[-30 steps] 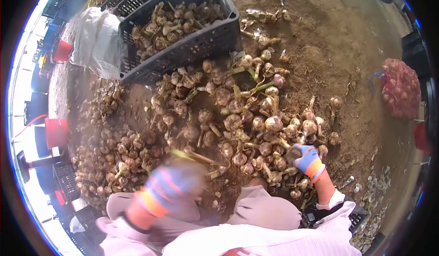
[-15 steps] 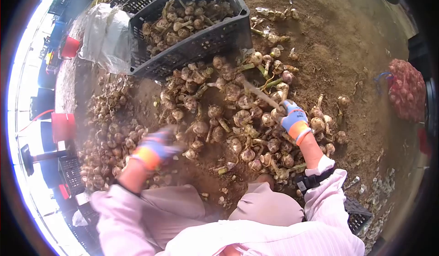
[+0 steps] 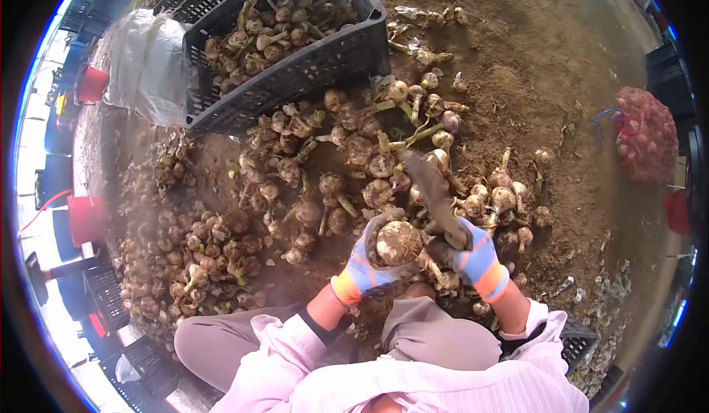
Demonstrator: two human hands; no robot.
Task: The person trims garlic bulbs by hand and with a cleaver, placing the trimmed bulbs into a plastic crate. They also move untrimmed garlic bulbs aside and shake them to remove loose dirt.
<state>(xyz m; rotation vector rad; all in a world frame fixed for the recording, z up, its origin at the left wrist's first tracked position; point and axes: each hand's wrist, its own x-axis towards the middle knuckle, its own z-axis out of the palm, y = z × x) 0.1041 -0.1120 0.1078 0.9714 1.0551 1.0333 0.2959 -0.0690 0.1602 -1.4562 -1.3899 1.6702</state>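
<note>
My left hand (image 3: 362, 267), in a blue and orange glove with dark fingers, is closed round a large pale garlic bulb (image 3: 399, 243). Close beside it, my right hand (image 3: 473, 256), gloved alike, grips a knife (image 3: 430, 186). Its broad, dirt-brown blade points up and away over the pile; the fingers hide the handle. Beneath and beyond both hands, garlic bulbs with stalks (image 3: 358, 149) are heaped on the soil. To the left lies another heap of garlic bulbs (image 3: 210, 247), mostly with little stalk showing.
A black plastic crate (image 3: 295, 73) of garlic stands beyond the pile, a whitish plastic sack (image 3: 148, 66) against its left side. Far right is a red net bag of garlic (image 3: 644, 134). A red bucket (image 3: 87, 219) stands at left, and another crate (image 3: 578, 345) beside my right hip.
My left hand has come in from the left heap, where it was blurred and empty, and now holds a garlic bulb. The knife hand has drawn back towards me, its blade turned more upright.
</note>
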